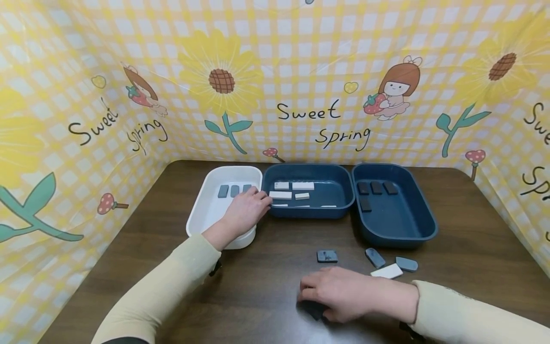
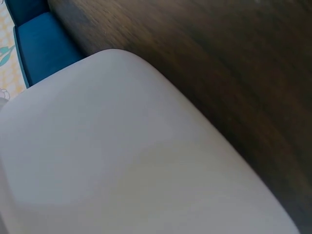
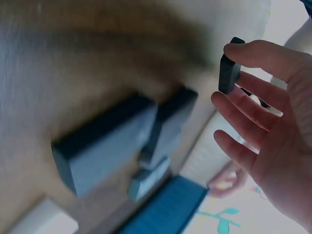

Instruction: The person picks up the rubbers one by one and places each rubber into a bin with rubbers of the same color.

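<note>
My right hand [image 1: 343, 294] is low over the table's front; in the right wrist view that hand [image 3: 278, 107] pinches a small dark block [image 3: 229, 68] between thumb and fingers. My left hand [image 1: 245, 210] reaches across the right side of the white tray [image 1: 195, 210], fingers bent down beside grey-blue blocks [image 1: 235, 191]; their tips are hidden, so any grip cannot be seen. Only the pale tray surface [image 2: 97, 136] shows in the left wrist view, with no hand.
A blue tray [image 1: 318, 213] with several white blocks stands in the middle, another [image 1: 399, 229] with several dark blocks at the right. On the table lie grey-blue blocks [image 1: 327, 256], [image 1: 375, 258], [image 1: 406, 264] and a white block [image 1: 387, 272]. A patterned cloth [image 1: 275, 86] hangs behind.
</note>
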`<state>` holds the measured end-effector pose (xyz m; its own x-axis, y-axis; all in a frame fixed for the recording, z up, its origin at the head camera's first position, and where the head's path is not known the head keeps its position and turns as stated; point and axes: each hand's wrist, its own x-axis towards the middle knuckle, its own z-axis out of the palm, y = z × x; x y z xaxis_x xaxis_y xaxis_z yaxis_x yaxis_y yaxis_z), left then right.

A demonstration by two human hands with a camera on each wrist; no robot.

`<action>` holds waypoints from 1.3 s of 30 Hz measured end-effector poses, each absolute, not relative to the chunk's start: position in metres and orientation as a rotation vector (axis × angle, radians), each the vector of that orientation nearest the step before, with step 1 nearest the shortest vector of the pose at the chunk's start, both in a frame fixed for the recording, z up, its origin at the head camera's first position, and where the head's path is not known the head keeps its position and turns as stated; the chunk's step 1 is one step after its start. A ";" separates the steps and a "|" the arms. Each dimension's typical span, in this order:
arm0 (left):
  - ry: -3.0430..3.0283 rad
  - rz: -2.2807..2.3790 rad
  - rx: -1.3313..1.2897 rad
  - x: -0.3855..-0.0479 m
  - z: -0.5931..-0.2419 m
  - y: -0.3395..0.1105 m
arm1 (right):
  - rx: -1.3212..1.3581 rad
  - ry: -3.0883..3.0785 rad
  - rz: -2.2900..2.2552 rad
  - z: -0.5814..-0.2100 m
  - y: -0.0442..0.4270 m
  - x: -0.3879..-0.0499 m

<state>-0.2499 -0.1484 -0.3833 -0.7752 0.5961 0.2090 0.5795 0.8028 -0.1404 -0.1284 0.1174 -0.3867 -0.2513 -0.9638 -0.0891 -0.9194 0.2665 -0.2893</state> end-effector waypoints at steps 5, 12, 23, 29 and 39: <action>-2.765 0.093 -0.927 -0.251 -0.382 -0.149 | -1.639 2.413 -0.274 -0.372 0.130 -0.138; -2.751 0.177 -1.021 -0.254 -0.377 -0.150 | -1.551 2.661 -0.284 -0.357 0.158 -0.154; -2.687 0.278 -1.032 -0.251 -0.357 -0.113 | -1.297 2.962 -0.282 -0.342 0.206 -0.178; -2.679 0.281 -1.160 -0.250 -0.352 -0.073 | -1.077 3.050 -0.264 -0.333 0.230 -0.200; -2.691 0.327 -1.235 -0.248 -0.360 -0.021 | -0.794 3.031 -0.240 -0.339 0.250 -0.237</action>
<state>-0.2483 -0.0205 -0.3602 -0.6452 0.7620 0.0553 0.7265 0.6343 -0.2642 -0.2370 0.2502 -0.3385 -0.8722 -0.4875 0.0397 -0.4877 0.8606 -0.1468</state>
